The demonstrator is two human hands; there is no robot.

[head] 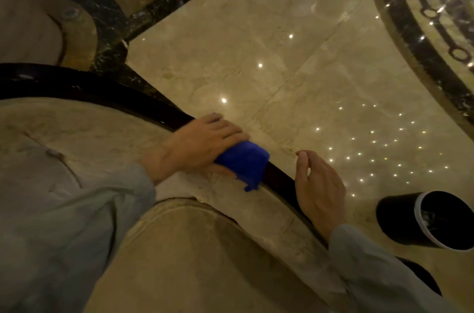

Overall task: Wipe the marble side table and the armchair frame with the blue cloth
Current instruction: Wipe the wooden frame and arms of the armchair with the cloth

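Observation:
I look down over the back of a beige armchair (205, 248). Its dark, glossy frame (107, 92) curves along the top edge from the left to the lower right. My left hand (200, 146) presses the folded blue cloth (243, 162) flat onto that frame rail, with the cloth sticking out from under the fingers to the right. My right hand (318, 184) hovers just right of the cloth, beside the rail, fingers loosely curled and holding nothing. No marble side table shows in this view.
Polished beige marble floor (282, 43) with dark inlay bands spreads beyond the chair and mirrors ceiling lights. A black cylindrical bin with a white rim (423, 220) stands on the floor at the lower right. A round column base (77, 30) sits at the upper left.

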